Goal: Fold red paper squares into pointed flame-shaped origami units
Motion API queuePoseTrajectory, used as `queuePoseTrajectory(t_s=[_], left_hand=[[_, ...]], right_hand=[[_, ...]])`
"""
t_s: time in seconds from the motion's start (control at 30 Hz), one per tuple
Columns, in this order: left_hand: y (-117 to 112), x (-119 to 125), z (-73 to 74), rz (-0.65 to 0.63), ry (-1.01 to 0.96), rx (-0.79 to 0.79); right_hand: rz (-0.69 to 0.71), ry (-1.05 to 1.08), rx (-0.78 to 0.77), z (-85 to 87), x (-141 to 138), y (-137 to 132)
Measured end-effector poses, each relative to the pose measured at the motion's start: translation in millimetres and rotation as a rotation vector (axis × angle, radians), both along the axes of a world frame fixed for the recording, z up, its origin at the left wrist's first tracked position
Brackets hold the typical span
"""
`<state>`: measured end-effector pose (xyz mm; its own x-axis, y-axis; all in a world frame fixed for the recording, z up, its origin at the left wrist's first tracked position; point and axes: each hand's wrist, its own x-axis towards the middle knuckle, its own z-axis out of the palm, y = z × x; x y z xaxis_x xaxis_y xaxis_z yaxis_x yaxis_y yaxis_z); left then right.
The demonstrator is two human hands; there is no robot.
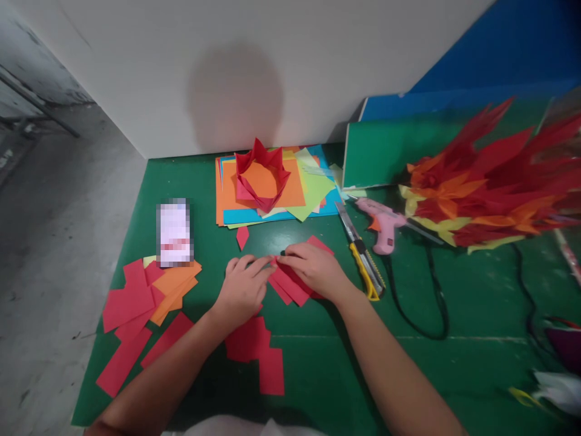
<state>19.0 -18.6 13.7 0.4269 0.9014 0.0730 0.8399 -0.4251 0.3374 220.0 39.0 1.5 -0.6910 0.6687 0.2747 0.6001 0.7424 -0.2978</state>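
Observation:
My left hand (245, 286) and my right hand (316, 269) meet over the green table, fingertips together on a small piece of red paper (275, 261). Both hands are closed on it, and the fingers cover most of its shape. Under and beside my right hand lie several red paper strips (290, 289). More red rectangles (247, 339) lie below my left hand, partly behind the wrist. Just beyond the fingertips is a small folded red paper diamond (243, 237). A ring of folded red paper points (263, 197) rests on a stack of coloured sheets (297, 188).
A yellow box cutter (363, 260) with its blade out and a pink glue gun (384, 224) with a black cord (394, 303) lie at right. Beyond them stands a red-orange paper flame bundle (494, 181). A phone (175, 233) and red and orange pieces (175, 290) are at left; a white panel (136, 79) rises behind.

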Motion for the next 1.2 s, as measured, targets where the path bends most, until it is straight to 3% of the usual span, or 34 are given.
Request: queuePoseTrajectory(t_s=[0.5, 0.8, 1.2], left_hand=[[-1.3, 1.5, -1.0, -0.012, -0.008, 0.038], [0.1, 0.8, -2.9, -0.009, -0.034, 0.003], [-2.0, 2.4, -3.8, -0.008, -0.04, 0.026]], right_hand=[[0.073, 0.038, -0.051, 13.5, -0.7, -3.0], [0.083, 0.152, -0.159, 6.3, 1.4, -4.7], [0.085, 0.19, -0.171, 5.6, 1.5, -3.7]])
